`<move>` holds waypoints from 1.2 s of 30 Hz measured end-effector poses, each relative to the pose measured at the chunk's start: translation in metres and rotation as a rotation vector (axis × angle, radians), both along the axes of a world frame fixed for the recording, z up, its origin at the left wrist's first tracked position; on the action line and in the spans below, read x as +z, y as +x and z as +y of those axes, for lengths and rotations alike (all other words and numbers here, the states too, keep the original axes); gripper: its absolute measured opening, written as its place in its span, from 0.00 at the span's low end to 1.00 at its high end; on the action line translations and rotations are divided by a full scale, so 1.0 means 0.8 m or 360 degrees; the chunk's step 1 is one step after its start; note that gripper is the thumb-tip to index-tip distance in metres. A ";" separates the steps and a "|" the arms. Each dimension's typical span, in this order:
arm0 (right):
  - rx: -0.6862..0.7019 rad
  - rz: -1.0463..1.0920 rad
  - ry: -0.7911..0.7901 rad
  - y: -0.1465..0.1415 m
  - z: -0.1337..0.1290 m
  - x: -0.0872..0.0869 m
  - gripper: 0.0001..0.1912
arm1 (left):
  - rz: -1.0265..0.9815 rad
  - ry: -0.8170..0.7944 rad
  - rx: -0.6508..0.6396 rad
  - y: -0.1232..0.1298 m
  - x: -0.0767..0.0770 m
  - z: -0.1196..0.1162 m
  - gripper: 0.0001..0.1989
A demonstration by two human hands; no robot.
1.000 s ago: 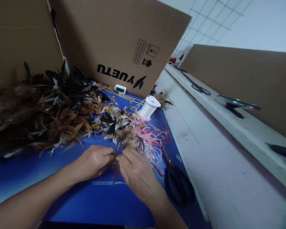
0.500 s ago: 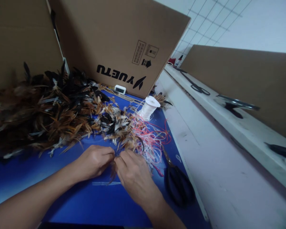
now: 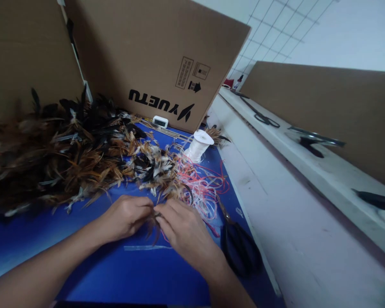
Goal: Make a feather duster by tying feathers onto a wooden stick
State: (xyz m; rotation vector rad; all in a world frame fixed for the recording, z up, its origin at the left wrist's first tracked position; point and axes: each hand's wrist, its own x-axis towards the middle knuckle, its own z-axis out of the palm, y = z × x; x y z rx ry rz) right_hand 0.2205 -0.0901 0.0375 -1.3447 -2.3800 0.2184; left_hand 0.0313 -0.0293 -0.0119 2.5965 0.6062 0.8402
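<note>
Left to right, as I read the bench from my remote seat. At far left, a broad heap of brown, black and white feathers (image 3: pixel 83 164) lies on the blue tabletop (image 3: pixel 125 276); I cannot tell whether it is finished pieces or raw stock. Near centre, the left hand (image 3: pixel 126 217) is curled, thumb and fingers pinched together on a small feather tuft (image 3: pixel 153 226). The tuft sits between the two hands, its brown tips hanging toward the near side. Nearer than it lies a clear strip (image 3: pixel 144 248), flat and partly behind the right hand (image 3: pixel 184 226). That hand is likewise closed to a pinch at the tuft — the exact grip hidden by its own fingers. Right of centre, pink and white strands (image 3: pixel 200 186) lie in a loose tangle, with a white spool (image 3: pixel 198 147) upright at their far side. Near right, black-handled scissors (image 3: pixel 239 248) lie unheld. Progress, by my judgement: this one tuft is partway through its handling — gathered between the fingers, not yet set down — while the strands remain unsorted.
</note>
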 end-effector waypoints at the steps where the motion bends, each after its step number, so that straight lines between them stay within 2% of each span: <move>1: -0.0022 0.0131 -0.0046 0.006 0.002 0.003 0.09 | 0.0044 -0.0010 -0.0022 -0.001 0.000 0.001 0.09; 4: -0.0126 0.0494 -0.0124 0.024 0.009 0.012 0.12 | 0.0075 -0.0024 -0.0052 -0.003 0.000 0.002 0.09; 8: -0.0252 0.0846 -0.0235 0.045 0.019 0.018 0.09 | 0.0020 -0.0052 -0.0080 -0.004 0.000 0.004 0.10; 14: -0.0498 0.1184 -0.0187 0.064 0.030 0.007 0.05 | -0.0210 -0.0269 -0.0167 -0.003 0.009 0.007 0.14; 17: -0.0518 0.1053 -0.0111 0.065 0.032 -0.003 0.05 | -0.0356 -0.0380 -0.0118 -0.002 0.013 0.009 0.16; 21: -0.0263 0.0715 -0.0029 0.063 0.031 -0.008 0.15 | -0.0416 -0.0444 0.0102 -0.004 0.016 0.013 0.14; 25: -0.0090 0.0789 -0.0257 0.066 0.026 -0.005 0.23 | -0.0441 -0.0534 0.0256 -0.006 0.015 0.015 0.16; 27: -0.0133 0.0839 -0.0255 0.067 0.024 -0.003 0.22 | -0.0457 -0.0587 0.0314 -0.007 0.014 0.015 0.16; 31: -0.0456 0.0719 0.0111 0.066 0.024 -0.004 0.19 | -0.0482 -0.0647 0.0398 -0.010 0.013 0.016 0.16; 34: -0.0565 0.0660 0.0133 0.065 0.023 -0.005 0.11 | -0.0549 -0.0739 0.0473 -0.012 0.012 0.017 0.16; 36: -0.0567 0.0464 0.0154 0.067 0.021 -0.005 0.09 | -0.0641 -0.0834 0.0501 -0.013 0.010 0.018 0.16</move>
